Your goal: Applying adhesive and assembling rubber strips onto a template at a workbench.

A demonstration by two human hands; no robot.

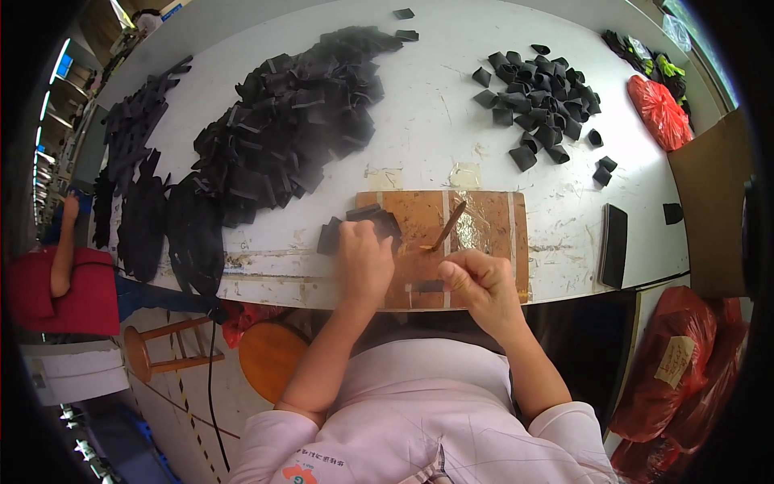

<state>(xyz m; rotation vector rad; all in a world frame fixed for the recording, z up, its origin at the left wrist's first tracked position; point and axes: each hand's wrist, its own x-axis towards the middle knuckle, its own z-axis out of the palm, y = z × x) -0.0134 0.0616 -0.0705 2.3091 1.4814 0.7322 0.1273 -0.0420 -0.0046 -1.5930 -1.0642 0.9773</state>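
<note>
My left hand [367,256] is closed, its fingers curled down on a few flat black fabric pieces [390,226] at the left edge of a brown board [516,242]. Over the board's right part, my right hand [484,292] makes a pinch with the thumb on top; whatever it grips is hidden. Left of that thumb lies a short black strip [427,286]. A thin dark stick [451,223] slants up from the board just beyond the right hand; I cannot tell whether the fingers touch it.
A large heap of black pieces [282,121] covers the table's left, with bundles [193,234] beside it. Folded black loops [548,97] lie far right. A dark flat case [613,246] and red bags [661,113] are at right. A co-worker [64,290] and stools [274,360] are left.
</note>
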